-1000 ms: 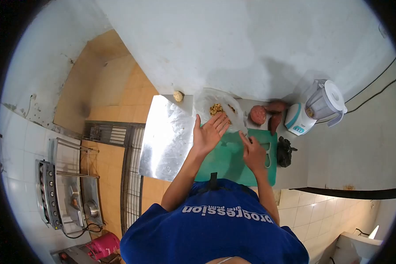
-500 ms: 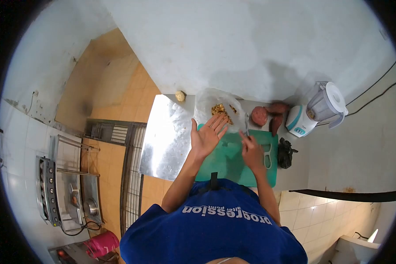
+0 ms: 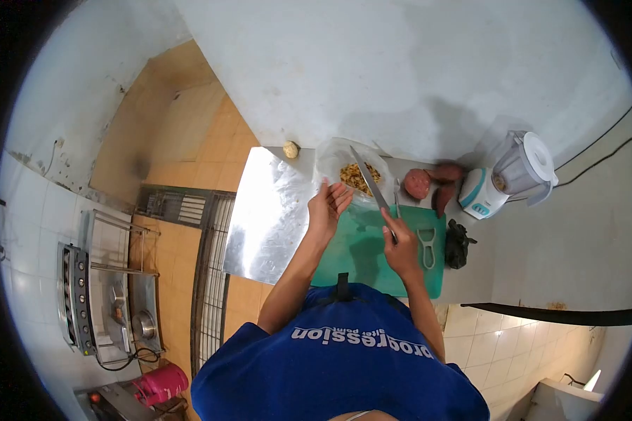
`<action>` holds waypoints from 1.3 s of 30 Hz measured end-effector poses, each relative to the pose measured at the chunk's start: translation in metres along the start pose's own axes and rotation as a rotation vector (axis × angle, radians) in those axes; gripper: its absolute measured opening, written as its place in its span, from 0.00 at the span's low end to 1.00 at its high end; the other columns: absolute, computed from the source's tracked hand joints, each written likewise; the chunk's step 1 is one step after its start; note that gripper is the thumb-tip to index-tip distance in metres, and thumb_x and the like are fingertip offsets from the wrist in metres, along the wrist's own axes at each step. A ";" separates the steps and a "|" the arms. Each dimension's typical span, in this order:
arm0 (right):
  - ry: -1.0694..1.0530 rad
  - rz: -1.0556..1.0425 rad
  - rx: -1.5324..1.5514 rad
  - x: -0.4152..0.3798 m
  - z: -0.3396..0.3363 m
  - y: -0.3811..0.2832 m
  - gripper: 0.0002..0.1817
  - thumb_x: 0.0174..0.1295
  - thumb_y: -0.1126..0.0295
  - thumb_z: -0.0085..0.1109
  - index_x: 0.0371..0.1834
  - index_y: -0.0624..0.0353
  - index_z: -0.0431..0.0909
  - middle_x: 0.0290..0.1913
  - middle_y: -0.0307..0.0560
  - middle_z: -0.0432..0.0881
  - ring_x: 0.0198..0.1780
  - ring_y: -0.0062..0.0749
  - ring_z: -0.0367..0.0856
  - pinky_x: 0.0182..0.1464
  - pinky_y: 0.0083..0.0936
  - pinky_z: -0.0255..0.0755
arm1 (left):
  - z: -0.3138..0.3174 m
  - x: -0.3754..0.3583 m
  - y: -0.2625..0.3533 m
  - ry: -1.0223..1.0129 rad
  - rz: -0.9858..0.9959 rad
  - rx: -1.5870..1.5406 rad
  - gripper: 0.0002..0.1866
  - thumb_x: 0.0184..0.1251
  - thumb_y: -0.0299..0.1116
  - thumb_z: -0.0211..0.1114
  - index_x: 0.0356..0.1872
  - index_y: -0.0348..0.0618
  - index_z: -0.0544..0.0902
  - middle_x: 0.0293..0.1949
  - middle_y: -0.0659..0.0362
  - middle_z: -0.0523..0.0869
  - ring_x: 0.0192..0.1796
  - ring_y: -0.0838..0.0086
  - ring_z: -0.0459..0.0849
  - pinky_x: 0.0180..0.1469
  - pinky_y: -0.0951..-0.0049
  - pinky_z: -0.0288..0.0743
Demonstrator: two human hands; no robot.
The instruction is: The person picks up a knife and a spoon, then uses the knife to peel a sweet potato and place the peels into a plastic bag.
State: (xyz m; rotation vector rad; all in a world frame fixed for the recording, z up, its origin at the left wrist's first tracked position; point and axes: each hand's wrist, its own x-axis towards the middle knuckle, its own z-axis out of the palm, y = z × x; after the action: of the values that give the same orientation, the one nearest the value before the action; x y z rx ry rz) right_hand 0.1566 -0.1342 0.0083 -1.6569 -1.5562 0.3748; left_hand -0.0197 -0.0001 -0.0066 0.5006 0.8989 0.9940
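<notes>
My right hand [image 3: 400, 245] is wrapped round the handle of a long knife [image 3: 370, 179], whose blade points up and left past a clear plastic bag [image 3: 328, 163]. Small brown and yellow chopped pieces [image 3: 359, 178] lie in that bag. My left hand [image 3: 327, 210] holds nothing; its fingers are loosely curled and apart, above the left edge of the green cutting board [image 3: 366, 275] and just below the bag. A white peeler [image 3: 427, 248] rests on the board's right side. Another slim utensil [image 3: 397, 198] lies at the board's top edge.
Reddish tubers [image 3: 418, 184] and a blender [image 3: 486, 191] stand to the right, with a black plastic bag [image 3: 458, 244] below them. A pale round item [image 3: 291, 149] sits at the back of the shiny metal surface [image 3: 263, 217]. A wall rises behind.
My left hand has drawn back slightly and its fingers have curled. The knife in my right hand, blurred before, now shows clearly with its blade over the bag's edge.
</notes>
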 end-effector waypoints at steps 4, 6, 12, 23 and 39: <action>-0.050 -0.045 0.006 -0.003 -0.001 -0.006 0.23 0.69 0.75 0.57 0.68 0.45 0.79 0.37 0.48 0.80 0.29 0.39 0.76 0.36 0.32 0.73 | -0.021 0.029 -0.018 -0.488 -0.018 -0.588 0.44 0.78 0.64 0.46 0.71 0.27 0.63 0.66 0.44 0.74 0.69 0.56 0.74 0.67 0.61 0.73; -0.101 -0.088 -0.032 -0.005 0.000 -0.005 0.24 0.69 0.75 0.57 0.68 0.44 0.79 0.37 0.47 0.80 0.28 0.39 0.76 0.36 0.32 0.73 | -0.020 0.029 -0.018 -0.814 -0.071 -0.797 0.47 0.78 0.68 0.40 0.72 0.26 0.62 0.67 0.43 0.73 0.72 0.54 0.71 0.72 0.58 0.68; 0.083 -0.016 -0.141 0.001 0.005 0.028 0.27 0.68 0.74 0.56 0.69 0.39 0.78 0.40 0.49 0.81 0.33 0.45 0.82 0.37 0.37 0.76 | 0.021 -0.027 0.018 -0.407 -0.027 -0.524 0.51 0.77 0.69 0.39 0.76 0.23 0.53 0.78 0.38 0.58 0.80 0.50 0.58 0.81 0.55 0.55; -0.116 -0.197 -0.070 -0.004 0.004 0.003 0.28 0.65 0.75 0.62 0.69 0.38 0.79 0.32 0.48 0.80 0.29 0.44 0.79 0.32 0.34 0.74 | 0.024 -0.028 0.009 -0.375 -0.027 -0.482 0.55 0.74 0.73 0.34 0.77 0.23 0.49 0.79 0.38 0.53 0.82 0.49 0.51 0.83 0.56 0.48; -0.171 -0.219 0.008 -0.003 0.004 0.004 0.26 0.67 0.75 0.61 0.68 0.43 0.79 0.38 0.51 0.85 0.28 0.44 0.78 0.34 0.30 0.74 | 0.015 -0.022 0.002 -0.435 -0.044 -0.540 0.54 0.74 0.73 0.35 0.78 0.25 0.51 0.80 0.41 0.53 0.81 0.48 0.53 0.82 0.55 0.50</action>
State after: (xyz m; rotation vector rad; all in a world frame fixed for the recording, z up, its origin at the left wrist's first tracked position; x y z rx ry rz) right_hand 0.1564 -0.1356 0.0016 -1.4610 -1.8400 0.4134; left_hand -0.0138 -0.0176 0.0120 0.2183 0.2318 0.9885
